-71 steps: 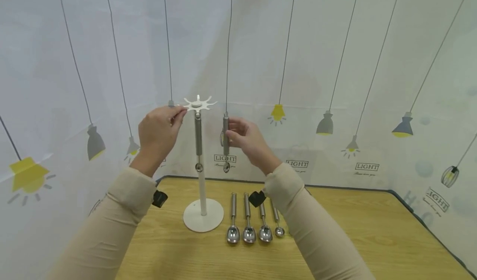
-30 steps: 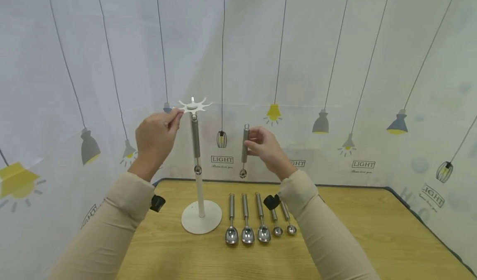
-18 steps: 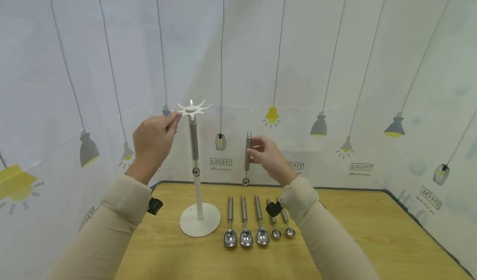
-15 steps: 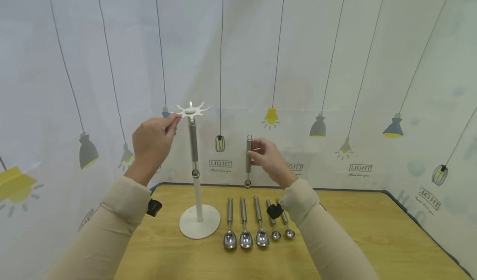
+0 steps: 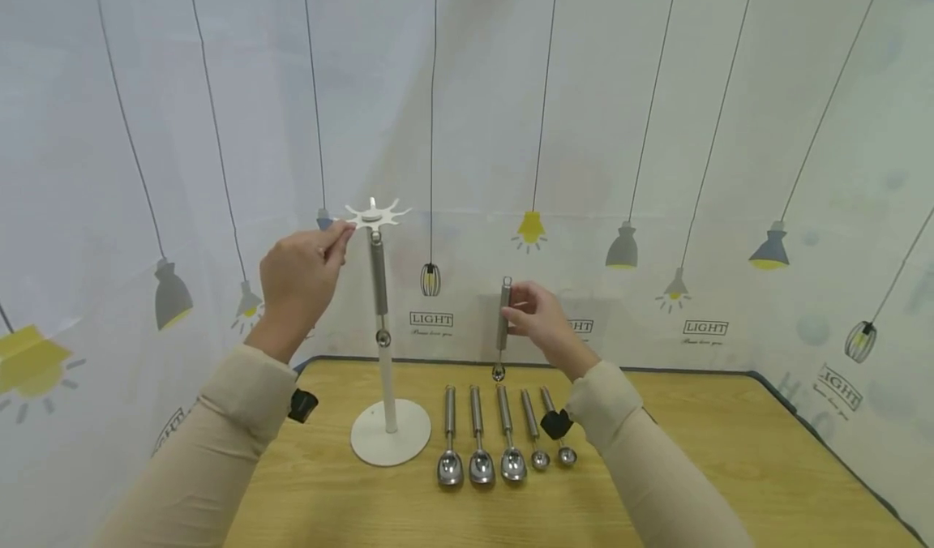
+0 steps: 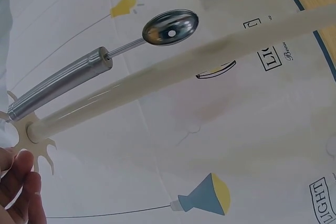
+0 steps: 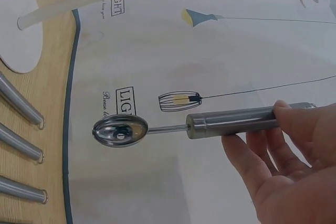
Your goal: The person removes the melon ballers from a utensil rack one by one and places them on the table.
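Note:
My left hand [image 5: 301,276] pinches one prong of the star-shaped hook top on a white utensil stand [image 5: 391,434]. From another hook hangs a steel melon baller [image 5: 379,280], bowl down, beside the pole; the left wrist view shows its shiny bowl [image 6: 170,27] close up. Well to the right of the stand, my right hand [image 5: 538,317] holds a second melon baller [image 5: 503,329] by its thick handle between thumb and fingers. That one is nearly upright with its bowl at the bottom, above the table. In the right wrist view its bowl [image 7: 121,130] is fully visible.
On the wooden table [image 5: 730,451] several steel scoops lie in a row, handles toward the wall. Three have large bowls, such as the ice cream scoop [image 5: 450,467]; two are smaller, including this scoop [image 5: 540,459]. A lamp-printed sheet [image 5: 620,126] encloses the table behind.
My right hand has carried its melon baller rightward and down, away from the stand. My left hand keeps its pinch on the hook top, and the other melon baller still hangs.

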Demonstrator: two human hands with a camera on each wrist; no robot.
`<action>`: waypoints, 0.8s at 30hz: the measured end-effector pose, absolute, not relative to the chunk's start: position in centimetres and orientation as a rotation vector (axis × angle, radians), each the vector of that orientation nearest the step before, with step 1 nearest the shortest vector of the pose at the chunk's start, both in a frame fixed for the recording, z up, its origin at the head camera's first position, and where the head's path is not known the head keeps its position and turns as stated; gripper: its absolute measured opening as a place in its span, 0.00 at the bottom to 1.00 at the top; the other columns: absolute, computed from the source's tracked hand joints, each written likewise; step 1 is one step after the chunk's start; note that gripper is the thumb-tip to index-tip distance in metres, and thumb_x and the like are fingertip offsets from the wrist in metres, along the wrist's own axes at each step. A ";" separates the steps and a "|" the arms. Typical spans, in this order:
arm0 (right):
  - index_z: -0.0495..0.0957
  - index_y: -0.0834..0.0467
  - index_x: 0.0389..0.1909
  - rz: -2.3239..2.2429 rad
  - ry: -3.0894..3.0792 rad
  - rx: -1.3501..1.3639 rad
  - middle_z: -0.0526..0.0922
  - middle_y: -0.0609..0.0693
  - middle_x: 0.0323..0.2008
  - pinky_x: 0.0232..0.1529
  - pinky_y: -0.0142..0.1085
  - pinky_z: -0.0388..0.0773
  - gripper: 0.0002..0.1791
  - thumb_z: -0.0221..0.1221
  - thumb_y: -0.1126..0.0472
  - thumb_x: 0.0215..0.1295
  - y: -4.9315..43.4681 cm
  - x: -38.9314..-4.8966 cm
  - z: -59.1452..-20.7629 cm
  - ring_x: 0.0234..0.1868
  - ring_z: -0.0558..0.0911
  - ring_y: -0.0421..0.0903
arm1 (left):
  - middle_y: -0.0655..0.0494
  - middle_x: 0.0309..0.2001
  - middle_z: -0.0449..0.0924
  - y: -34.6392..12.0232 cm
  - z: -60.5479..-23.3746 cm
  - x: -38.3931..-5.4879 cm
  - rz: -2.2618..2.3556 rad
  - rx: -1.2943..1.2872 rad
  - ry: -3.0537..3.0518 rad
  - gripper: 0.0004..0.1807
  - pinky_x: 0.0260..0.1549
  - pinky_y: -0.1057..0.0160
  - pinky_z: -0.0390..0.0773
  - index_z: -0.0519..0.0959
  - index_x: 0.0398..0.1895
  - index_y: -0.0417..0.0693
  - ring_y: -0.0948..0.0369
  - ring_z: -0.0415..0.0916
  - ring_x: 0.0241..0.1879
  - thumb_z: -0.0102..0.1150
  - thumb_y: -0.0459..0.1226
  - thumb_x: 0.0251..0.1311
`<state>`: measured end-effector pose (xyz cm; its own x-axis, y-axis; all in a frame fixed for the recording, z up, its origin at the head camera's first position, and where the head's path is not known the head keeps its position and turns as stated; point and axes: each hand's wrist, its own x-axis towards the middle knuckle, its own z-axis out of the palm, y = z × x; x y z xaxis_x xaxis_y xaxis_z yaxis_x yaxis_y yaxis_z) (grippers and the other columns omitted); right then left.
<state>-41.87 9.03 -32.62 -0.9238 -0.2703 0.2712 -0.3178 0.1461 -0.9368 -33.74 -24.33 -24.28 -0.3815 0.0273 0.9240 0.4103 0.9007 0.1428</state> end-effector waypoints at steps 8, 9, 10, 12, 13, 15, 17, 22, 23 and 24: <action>0.69 0.66 0.64 1.906 -2.346 0.585 0.75 0.62 0.55 0.51 0.46 0.82 0.20 0.57 0.69 0.74 10.5 -42.2 -33.8 0.53 0.79 0.53 | 0.48 0.22 0.83 -24.4 -24.3 -33.7 -0.423 -0.326 -1.932 0.13 0.14 0.60 0.58 0.86 0.52 0.42 0.55 0.67 0.15 0.61 0.39 0.72; 0.69 0.66 0.64 1.901 -2.354 0.578 0.75 0.62 0.55 0.51 0.46 0.82 0.20 0.56 0.69 0.74 10.7 -42.2 -33.9 0.53 0.79 0.53 | 0.49 0.22 0.83 -24.4 -24.3 -33.7 -0.425 -0.327 -1.931 0.13 0.14 0.60 0.58 0.86 0.52 0.42 0.56 0.67 0.15 0.61 0.39 0.72; 0.69 0.66 0.64 1.897 -2.362 0.568 0.75 0.62 0.55 0.51 0.46 0.82 0.20 0.56 0.69 0.75 10.9 -42.2 -34.0 0.53 0.79 0.53 | 0.49 0.22 0.83 -24.4 -24.3 -33.7 -0.426 -0.327 -1.930 0.13 0.14 0.60 0.58 0.86 0.51 0.42 0.56 0.67 0.15 0.61 0.38 0.71; 0.68 0.67 0.65 1.897 -2.374 0.549 0.75 0.62 0.55 0.51 0.46 0.82 0.20 0.56 0.69 0.75 11.4 -42.2 -34.3 0.53 0.79 0.53 | 0.49 0.22 0.83 -24.4 -24.3 -33.8 -0.428 -0.326 -1.929 0.12 0.14 0.61 0.58 0.87 0.51 0.43 0.57 0.66 0.15 0.61 0.39 0.72; 0.69 0.66 0.65 1.899 -2.380 0.540 0.75 0.63 0.56 0.51 0.47 0.82 0.20 0.56 0.68 0.75 11.6 -42.3 -34.4 0.54 0.79 0.54 | 0.49 0.21 0.83 -24.4 -24.3 -33.8 -0.429 -0.326 -1.928 0.12 0.14 0.61 0.58 0.87 0.51 0.43 0.57 0.65 0.15 0.61 0.39 0.72; 0.69 0.66 0.65 1.890 -2.392 0.537 0.74 0.65 0.57 0.51 0.47 0.82 0.20 0.55 0.68 0.76 12.1 -42.3 -34.7 0.54 0.79 0.54 | 0.49 0.21 0.82 -24.3 -24.3 -33.7 -0.433 -0.323 -1.928 0.12 0.14 0.61 0.58 0.87 0.51 0.43 0.57 0.64 0.15 0.61 0.39 0.72; 0.69 0.66 0.66 1.886 -2.401 0.541 0.74 0.67 0.58 0.52 0.47 0.82 0.21 0.54 0.68 0.76 12.6 -42.5 -35.1 0.54 0.79 0.54 | 0.49 0.20 0.81 -24.3 -24.3 -33.7 -0.435 -0.319 -1.930 0.12 0.14 0.61 0.58 0.87 0.51 0.43 0.57 0.63 0.15 0.61 0.39 0.72; 0.67 0.66 0.69 1.837 -2.438 0.527 0.72 0.67 0.59 0.55 0.50 0.80 0.23 0.53 0.66 0.77 14.3 -43.2 -36.1 0.58 0.76 0.58 | 0.48 0.21 0.82 -24.3 -24.3 -33.7 -0.437 -0.311 -1.939 0.13 0.14 0.60 0.58 0.86 0.52 0.42 0.57 0.63 0.15 0.60 0.40 0.72; 0.67 0.67 0.70 1.830 -2.442 0.514 0.71 0.68 0.60 0.55 0.51 0.79 0.23 0.53 0.66 0.78 14.7 -43.3 -36.4 0.59 0.75 0.59 | 0.48 0.21 0.82 -24.3 -24.3 -33.7 -0.437 -0.311 -1.941 0.13 0.14 0.60 0.58 0.86 0.52 0.42 0.57 0.63 0.15 0.60 0.40 0.72; 0.66 0.67 0.70 1.818 -2.445 0.506 0.71 0.68 0.60 0.55 0.52 0.79 0.23 0.53 0.66 0.78 15.0 -43.4 -36.6 0.60 0.75 0.60 | 0.48 0.21 0.82 -24.3 -24.3 -33.7 -0.437 -0.311 -1.942 0.13 0.14 0.60 0.58 0.86 0.52 0.42 0.57 0.63 0.15 0.60 0.40 0.72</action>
<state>-43.43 15.00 -36.65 -0.9449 -0.2283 0.2347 -0.2905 0.2538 -0.9226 -33.68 -24.26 -24.34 -0.3955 0.0167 0.9183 0.4081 0.8989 0.1594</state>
